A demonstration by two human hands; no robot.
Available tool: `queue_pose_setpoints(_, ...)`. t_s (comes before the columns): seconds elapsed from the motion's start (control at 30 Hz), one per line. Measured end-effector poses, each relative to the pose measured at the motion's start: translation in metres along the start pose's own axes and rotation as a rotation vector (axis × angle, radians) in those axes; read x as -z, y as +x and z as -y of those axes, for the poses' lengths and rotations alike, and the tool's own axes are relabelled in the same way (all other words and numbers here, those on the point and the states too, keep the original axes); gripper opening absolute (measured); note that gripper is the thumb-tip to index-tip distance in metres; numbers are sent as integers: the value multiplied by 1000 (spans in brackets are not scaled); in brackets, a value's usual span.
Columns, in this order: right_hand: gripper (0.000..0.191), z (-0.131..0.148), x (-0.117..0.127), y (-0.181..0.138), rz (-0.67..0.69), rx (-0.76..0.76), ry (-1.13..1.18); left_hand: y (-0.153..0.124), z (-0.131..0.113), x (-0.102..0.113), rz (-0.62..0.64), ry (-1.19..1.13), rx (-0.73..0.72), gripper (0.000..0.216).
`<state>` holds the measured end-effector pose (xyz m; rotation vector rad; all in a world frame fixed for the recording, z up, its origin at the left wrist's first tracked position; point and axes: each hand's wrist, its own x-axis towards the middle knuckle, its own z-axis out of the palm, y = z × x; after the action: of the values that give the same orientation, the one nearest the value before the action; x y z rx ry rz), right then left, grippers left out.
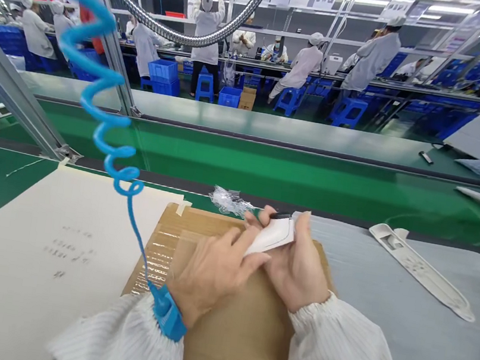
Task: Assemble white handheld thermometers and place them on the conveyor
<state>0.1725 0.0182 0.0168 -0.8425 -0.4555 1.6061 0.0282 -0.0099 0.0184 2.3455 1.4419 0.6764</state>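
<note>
My left hand [217, 270] pinches the lower left corner of a small white piece [274, 236], thin and sheet-like, with a dark curved line near its edge. My right hand [299, 267], palm turned up, grips the same piece from the other side between thumb and fingers. A small black part [280, 215] shows at the fingertips of the right hand, by the top of the white piece. Both hands are above a brown cardboard sheet [238, 342]. A blue wrist strap [168, 314] with a coiled cord is on my left wrist.
Crumpled clear plastic [230, 201] lies beyond the hands. A long white plastic housing [422, 270] rests at right on a pale sheet [396, 342]. White paper with writing [80, 222] covers the left. Beyond a green conveyor [268, 169], several people work. The coiled blue cord [109, 118] hangs at left.
</note>
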Motion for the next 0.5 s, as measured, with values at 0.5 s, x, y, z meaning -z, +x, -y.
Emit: queue_pose_setpoints(0.5, 25, -25, -12, -10, 257, -22, -23, 4, 19, 2, -385, -123, -40, 46)
